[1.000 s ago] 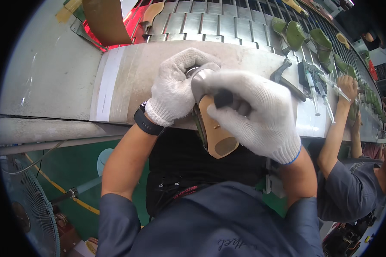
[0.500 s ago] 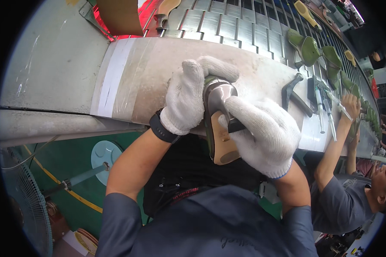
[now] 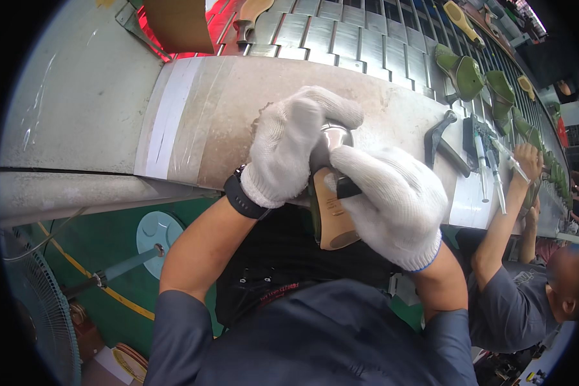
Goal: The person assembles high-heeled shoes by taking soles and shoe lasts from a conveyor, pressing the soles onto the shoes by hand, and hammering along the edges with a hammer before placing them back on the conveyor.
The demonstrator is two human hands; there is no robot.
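Head view, single moment, workstation at a conveyor line.

Item 1: shoe (image 3: 331, 212), tan sole turned up toward the wearer, heel end nearest the body, toe end over the near edge of the desk (image 3: 225, 116). Held off the surface between both hands, probably so the sole can be seen and worked on.

Item 2: left hand (image 3: 289, 145), white knit glove, dark watch band at the wrist. Its grip is clenched round the far end of the shoe, fingers curled over the top, apparently to steady it.

Item 3: right hand (image 3: 392, 202), white knit glove with a blue cuff edge. Its grip is closed on a small dark tool (image 3: 347, 188) pressed against the sole; the tool's working end is hidden, so its kind cannot be told.

Item 4: hammer (image 3: 442, 145), lying on the desk just right of the hands, within reach, untouched.

Item 5: slatted metal conveyor (image 3: 367, 42) beyond the desk, carrying green shoe lasts (image 3: 463, 71) in a row.

Item 6: co-worker's hand (image 3: 527, 157), at the right, resting by thin rod-like tools on the same desk.

Item 7: fan (image 3: 35, 302), lower left, on the floor.
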